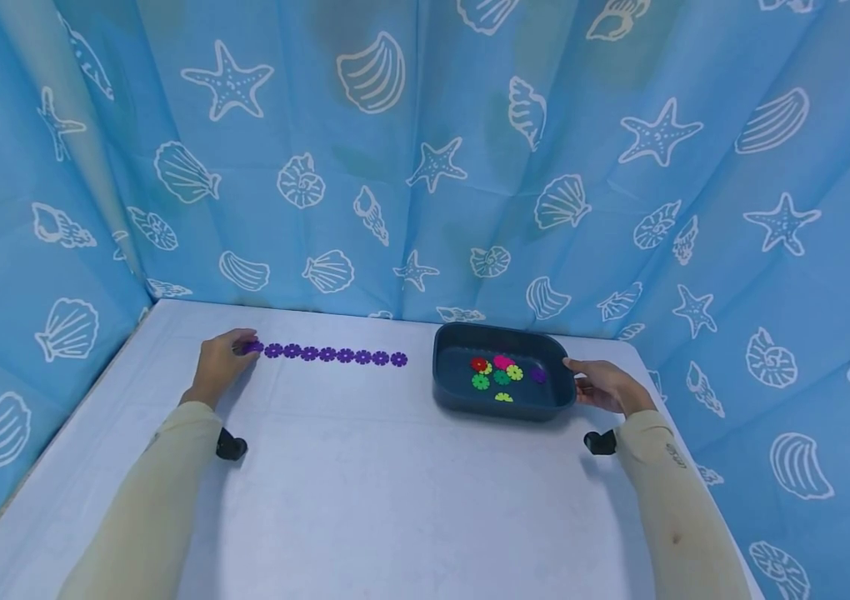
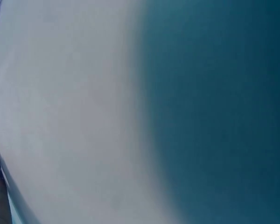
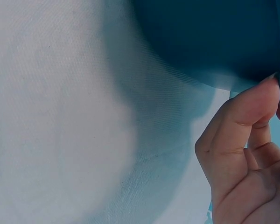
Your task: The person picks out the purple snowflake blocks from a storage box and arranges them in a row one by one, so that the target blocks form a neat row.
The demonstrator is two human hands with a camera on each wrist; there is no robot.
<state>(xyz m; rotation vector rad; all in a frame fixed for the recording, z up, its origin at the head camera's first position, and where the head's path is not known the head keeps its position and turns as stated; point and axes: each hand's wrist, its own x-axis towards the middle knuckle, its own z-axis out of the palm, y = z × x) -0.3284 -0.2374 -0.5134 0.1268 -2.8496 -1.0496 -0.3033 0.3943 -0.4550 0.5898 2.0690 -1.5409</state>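
Observation:
Purple flower-shaped discs (image 1: pixel 327 354) run in a straight row across the left half of the table. At the row's left end my left hand (image 1: pixel 217 362) pinches a purple disc (image 1: pixel 248 346), partly hidden by the fingers. Only a sliver of that hand (image 2: pixel 0 200) shows in the left wrist view, with a bit of purple between thumb and fingers. My right hand (image 1: pixel 608 385) grips the right-hand rim of a dark blue-grey bin (image 1: pixel 485 406). Seen from the right wrist, thumb and fingers close on the edge of the bin (image 3: pixel 214 42).
Inside the bin lie several loose discs: red (image 1: pixel 478 364), pink (image 1: pixel 503 362), green (image 1: pixel 480 382), yellow (image 1: pixel 515 372) and purple (image 1: pixel 538 373). A white cloth covers the table (image 1: pixel 410 483). Blue shell-patterned curtain (image 1: pixel 425 217) hangs behind and at both sides.

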